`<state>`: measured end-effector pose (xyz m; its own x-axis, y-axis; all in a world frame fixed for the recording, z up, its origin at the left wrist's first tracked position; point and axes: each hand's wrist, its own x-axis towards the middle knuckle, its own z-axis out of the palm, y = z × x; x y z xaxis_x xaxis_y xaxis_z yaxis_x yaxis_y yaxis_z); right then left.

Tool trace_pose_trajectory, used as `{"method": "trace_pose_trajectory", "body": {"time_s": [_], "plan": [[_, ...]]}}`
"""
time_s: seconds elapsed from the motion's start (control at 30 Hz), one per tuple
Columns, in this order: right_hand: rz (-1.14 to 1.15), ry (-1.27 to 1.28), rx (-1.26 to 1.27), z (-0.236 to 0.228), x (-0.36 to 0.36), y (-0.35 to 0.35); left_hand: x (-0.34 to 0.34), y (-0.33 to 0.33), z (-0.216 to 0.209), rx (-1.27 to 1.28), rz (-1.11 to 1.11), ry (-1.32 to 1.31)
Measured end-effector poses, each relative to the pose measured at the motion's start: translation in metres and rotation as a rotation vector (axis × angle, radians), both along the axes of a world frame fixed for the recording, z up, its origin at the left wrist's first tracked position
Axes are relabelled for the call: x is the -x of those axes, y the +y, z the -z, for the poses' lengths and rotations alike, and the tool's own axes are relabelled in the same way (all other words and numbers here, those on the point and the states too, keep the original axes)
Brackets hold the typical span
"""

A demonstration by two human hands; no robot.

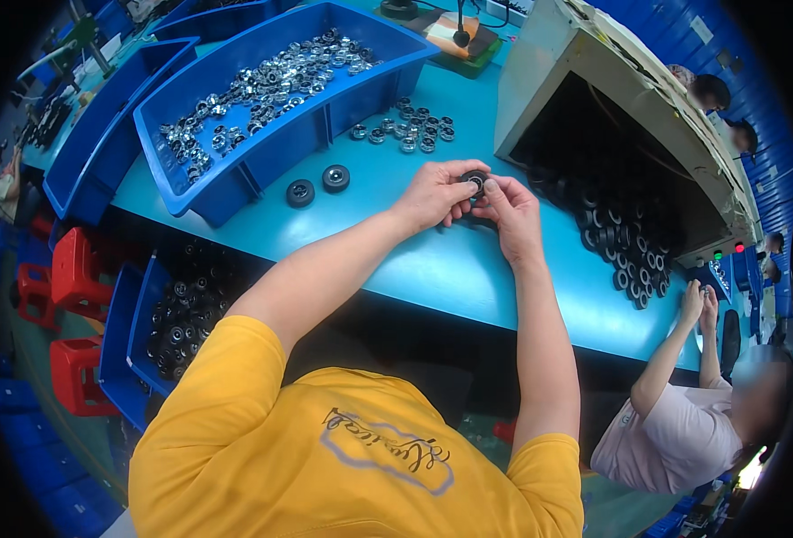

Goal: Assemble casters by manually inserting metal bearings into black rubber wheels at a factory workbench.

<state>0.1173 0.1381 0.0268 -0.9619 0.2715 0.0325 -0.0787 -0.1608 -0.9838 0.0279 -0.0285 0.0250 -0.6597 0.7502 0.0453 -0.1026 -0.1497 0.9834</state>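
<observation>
Wheel point(474, 181), small and black, is up over the turquoise desk point(423, 278), pinched between the left hand point(433, 192) and right hand point(515, 215), both curled nearly closed. Two more wheels point(335, 178) lie near the blue bin point(289, 143) of shiny hubs point(275, 85); black tyres point(625, 242) heap at right.

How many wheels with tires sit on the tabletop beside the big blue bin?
2: the left wheel and the right wheel, side by side in front of the bin, left of the left hand. None there looks hidden.
</observation>
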Motion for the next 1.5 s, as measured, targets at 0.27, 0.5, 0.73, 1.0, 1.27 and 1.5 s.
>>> {"method": "trace_pose_trajectory", "body": {"time_s": [0.27, 0.5, 0.73, 1.0, 1.27, 1.5], "plan": [[0.022, 0.008, -0.081, 0.003, 0.0, 0.0, -0.002, 0.001, -0.005, 0.029, -0.061, -0.016], [0.021, -0.009, -0.038, 0.003, 0.001, -0.002, -0.004, 0.004, -0.002, -0.019, -0.126, 0.01], [-0.001, 0.025, -0.033, 0.008, 0.001, 0.0, -0.004, -0.001, -0.007, 0.031, -0.094, 0.037], [0.015, 0.008, 0.042, 0.007, 0.003, 0.002, -0.001, 0.001, -0.007, 0.038, -0.068, 0.007], [0.011, -0.012, 0.035, 0.007, 0.003, 0.002, 0.0, 0.0, -0.005, 0.04, -0.028, 0.037], [0.023, -0.004, 0.125, 0.002, 0.003, 0.003, -0.005, 0.001, -0.006, 0.009, 0.036, 0.128]]}}
